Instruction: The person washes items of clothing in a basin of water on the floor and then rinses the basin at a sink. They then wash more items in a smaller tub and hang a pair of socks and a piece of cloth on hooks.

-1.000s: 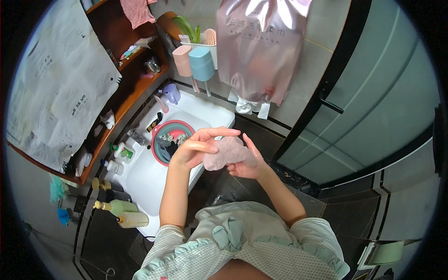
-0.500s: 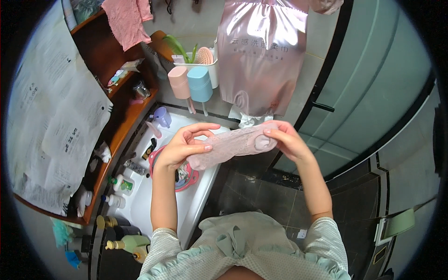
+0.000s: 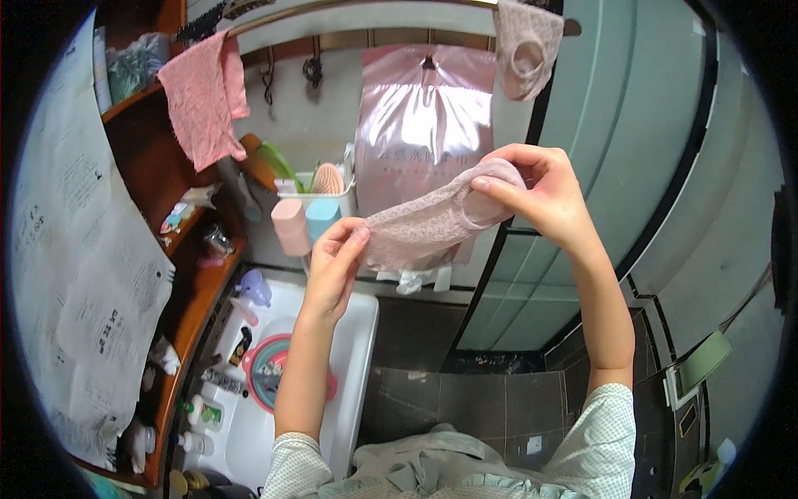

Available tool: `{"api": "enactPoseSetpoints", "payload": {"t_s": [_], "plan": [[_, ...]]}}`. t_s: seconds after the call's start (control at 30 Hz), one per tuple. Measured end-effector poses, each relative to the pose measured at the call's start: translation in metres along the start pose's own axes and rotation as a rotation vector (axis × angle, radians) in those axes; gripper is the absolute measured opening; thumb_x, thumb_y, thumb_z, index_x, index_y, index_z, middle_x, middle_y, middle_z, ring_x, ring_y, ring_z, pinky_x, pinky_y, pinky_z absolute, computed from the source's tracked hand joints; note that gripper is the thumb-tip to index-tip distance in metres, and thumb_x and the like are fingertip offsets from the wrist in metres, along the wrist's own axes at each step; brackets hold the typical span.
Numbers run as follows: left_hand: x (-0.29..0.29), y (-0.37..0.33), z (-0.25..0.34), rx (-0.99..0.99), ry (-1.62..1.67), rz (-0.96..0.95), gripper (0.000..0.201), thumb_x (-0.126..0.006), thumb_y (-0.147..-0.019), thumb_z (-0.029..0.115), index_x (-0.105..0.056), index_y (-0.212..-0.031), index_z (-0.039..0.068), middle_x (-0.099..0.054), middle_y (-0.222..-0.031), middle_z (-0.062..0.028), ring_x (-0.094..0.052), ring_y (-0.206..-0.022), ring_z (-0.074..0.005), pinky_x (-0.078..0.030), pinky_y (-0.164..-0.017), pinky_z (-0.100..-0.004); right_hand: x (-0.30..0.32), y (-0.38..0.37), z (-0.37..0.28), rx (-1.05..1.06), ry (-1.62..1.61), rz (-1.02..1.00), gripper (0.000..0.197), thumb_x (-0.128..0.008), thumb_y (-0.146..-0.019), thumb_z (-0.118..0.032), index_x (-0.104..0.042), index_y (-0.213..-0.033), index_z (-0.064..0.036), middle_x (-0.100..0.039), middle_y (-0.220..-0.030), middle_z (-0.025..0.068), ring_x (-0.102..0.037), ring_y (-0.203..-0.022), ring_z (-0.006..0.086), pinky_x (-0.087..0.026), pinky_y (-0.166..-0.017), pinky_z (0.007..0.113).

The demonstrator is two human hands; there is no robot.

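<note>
A pale pink lace sock [image 3: 432, 214] is stretched between my two hands in front of the hanging pouch. My left hand [image 3: 334, 264] pinches its lower left end between thumb and fingers. At the higher end, my right hand [image 3: 539, 193] grips the sock by its opening, the thumb on the near side and the fingers behind. A similar pink lace sock [image 3: 530, 51] hangs from the metal rail [image 3: 353, 14] at the upper right. The rail also carries a pink towel [image 3: 206, 96] farther left.
Below my left arm, a white sink [image 3: 345, 366] holds a pink-rimmed basin [image 3: 259, 391], a purple cup [image 3: 254, 288] and bottles. A shiny pink pouch [image 3: 428, 116] hangs on the wall beside a toothbrush holder [image 3: 291, 226]. Wooden shelves [image 3: 212, 287] stand left, a frosted door [image 3: 619, 141] right.
Both hands have lifted the sock, the right one higher, so it now slants upward to the right. The view has tilted up, bringing the rail and the hanging sock into sight.
</note>
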State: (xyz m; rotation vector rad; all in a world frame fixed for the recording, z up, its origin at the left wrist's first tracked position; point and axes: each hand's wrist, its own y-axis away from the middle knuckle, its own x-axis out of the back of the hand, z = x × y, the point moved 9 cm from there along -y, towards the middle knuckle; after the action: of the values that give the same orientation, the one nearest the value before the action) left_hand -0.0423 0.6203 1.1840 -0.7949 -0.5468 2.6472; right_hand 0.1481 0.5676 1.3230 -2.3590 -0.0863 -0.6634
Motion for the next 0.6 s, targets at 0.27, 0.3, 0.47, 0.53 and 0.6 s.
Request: {"api": "enactPoseSetpoints", "payload": {"t_s": [0.27,0.3,0.47,0.53,0.6], "plan": [[-0.04,-0.063,0.043,-0.322,0.047,0.122,0.013,-0.053,-0.086,0.015,-0.056,-0.09,0.004,-0.053,-0.082,0.0041,-0.045,-0.071,-0.0015,-0.035,-0.064,-0.016,0.052,-0.04,-0.061,0.263,0.022,0.187,0.02,-0.064,-0.077,-0.019,-0.064,-0.087,-0.0017,-0.061,-0.074,0.001,-0.053,-0.066,0.0051,-0.044,-0.057,0.018],[-0.046,-0.07,0.051,-0.37,0.023,0.132,0.013,-0.054,-0.086,0.015,-0.056,-0.09,0.004,-0.052,-0.081,0.0047,-0.043,-0.07,-0.001,-0.034,-0.063,-0.0156,0.061,-0.049,-0.074,0.359,0.116,0.215,0.02,-0.064,-0.077,-0.02,-0.064,-0.085,-0.0014,-0.061,-0.073,0.0008,-0.053,-0.065,0.0051,-0.044,-0.055,0.019],[-0.079,-0.1,0.074,-0.605,0.021,0.179,0.015,-0.053,-0.086,0.016,-0.057,-0.089,0.002,-0.051,-0.078,0.0044,-0.04,-0.069,-0.0007,-0.031,-0.061,-0.0148,0.099,-0.105,-0.099,0.466,0.34,0.233,0.027,-0.065,-0.076,-0.026,-0.064,-0.088,-0.0016,-0.062,-0.078,0.0019,-0.055,-0.075,0.0069,-0.044,-0.07,0.021],[-0.088,-0.112,0.084,-0.67,0.004,0.17,0.016,-0.051,-0.087,0.016,-0.055,-0.089,0.001,-0.052,-0.08,0.002,-0.043,-0.073,-0.0027,-0.034,-0.065,-0.0163,0.099,-0.124,-0.114,0.532,0.331,0.176,0.033,-0.068,-0.071,-0.032,-0.064,-0.089,-0.0046,-0.063,-0.078,0.0051,-0.057,-0.074,0.0113,-0.046,-0.07,0.024],[-0.1,-0.117,0.1,-0.772,-0.024,0.189,0.017,-0.051,-0.087,0.017,-0.054,-0.09,0.0,-0.052,-0.081,0.0009,-0.045,-0.075,-0.0037,-0.035,-0.068,-0.0173,0.102,-0.143,-0.115,0.348,0.335,0.178,0.023,-0.064,-0.075,-0.023,-0.063,-0.087,-0.0035,-0.063,-0.076,0.0067,-0.059,-0.069,0.0142,-0.046,-0.066,0.024]]}}
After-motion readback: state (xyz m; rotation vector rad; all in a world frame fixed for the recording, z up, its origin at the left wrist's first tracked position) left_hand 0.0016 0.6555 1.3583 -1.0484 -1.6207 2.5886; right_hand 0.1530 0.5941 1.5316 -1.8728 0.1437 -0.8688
